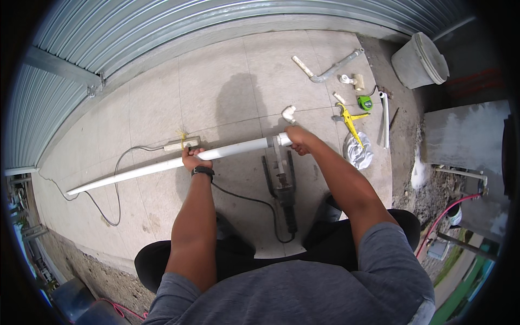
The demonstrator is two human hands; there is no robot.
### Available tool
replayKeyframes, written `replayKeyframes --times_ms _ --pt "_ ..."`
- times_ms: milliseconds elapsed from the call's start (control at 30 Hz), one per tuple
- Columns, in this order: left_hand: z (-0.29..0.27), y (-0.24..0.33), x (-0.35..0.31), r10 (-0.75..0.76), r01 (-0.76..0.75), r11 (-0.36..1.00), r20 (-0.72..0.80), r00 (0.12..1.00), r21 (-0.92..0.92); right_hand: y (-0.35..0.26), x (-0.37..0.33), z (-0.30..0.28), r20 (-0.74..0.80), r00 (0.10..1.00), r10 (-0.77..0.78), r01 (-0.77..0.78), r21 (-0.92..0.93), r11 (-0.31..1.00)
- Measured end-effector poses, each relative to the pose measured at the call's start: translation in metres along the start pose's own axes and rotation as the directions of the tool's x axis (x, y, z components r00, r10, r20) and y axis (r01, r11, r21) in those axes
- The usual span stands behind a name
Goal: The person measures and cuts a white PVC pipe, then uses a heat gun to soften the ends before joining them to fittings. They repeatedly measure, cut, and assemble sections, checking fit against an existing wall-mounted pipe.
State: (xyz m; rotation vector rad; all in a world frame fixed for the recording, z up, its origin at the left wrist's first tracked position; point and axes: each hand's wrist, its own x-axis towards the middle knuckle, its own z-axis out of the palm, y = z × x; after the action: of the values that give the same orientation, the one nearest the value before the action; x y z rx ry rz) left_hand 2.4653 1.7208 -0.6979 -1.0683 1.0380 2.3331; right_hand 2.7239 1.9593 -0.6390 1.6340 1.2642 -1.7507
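A long white plastic pipe [141, 171] slants across the tiled floor, its far-left end low and its right end raised before me. My left hand [195, 160] is closed around it from below, near the middle. At the right end, my right hand [299, 140] is wrapped round a white pipe fitting [284, 140]; its fingers partly hide the fitting. Beneath that end lies a dark corded tool with a flat metal head, like a pipe-welding iron [285, 195], between two stand legs. Whether the pipe touches its head I cannot tell. A white elbow fitting [289, 114] lies just beyond my right hand.
A power strip [182, 144] with a trailing cord lies past my left hand. To the right are a yellow pipe cutter [351, 122], a green tape measure [365, 103], a plastic bag [358, 151], a bent grey pipe [325, 75] and a white bucket [418, 60].
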Motion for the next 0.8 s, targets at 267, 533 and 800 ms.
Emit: replayKeyframes --times_ms 267,533,800 --pt "0.007 0.000 -0.011 0.036 -0.030 0.998 -0.103 0.994 0.055 0.005 0.003 -0.005 -0.038 0.979 -0.199 0.193 -0.123 0.974" --pt "0.014 0.007 -0.007 0.081 -0.029 0.974 -0.225 0.971 0.223 0.058 0.017 0.004 -0.215 0.444 -0.870 0.800 -0.343 0.493" --pt "0.023 0.013 -0.011 0.086 0.017 0.948 -0.309 0.947 0.317 0.052 0.020 0.022 -0.303 0.366 -0.880 0.823 -0.336 0.458"
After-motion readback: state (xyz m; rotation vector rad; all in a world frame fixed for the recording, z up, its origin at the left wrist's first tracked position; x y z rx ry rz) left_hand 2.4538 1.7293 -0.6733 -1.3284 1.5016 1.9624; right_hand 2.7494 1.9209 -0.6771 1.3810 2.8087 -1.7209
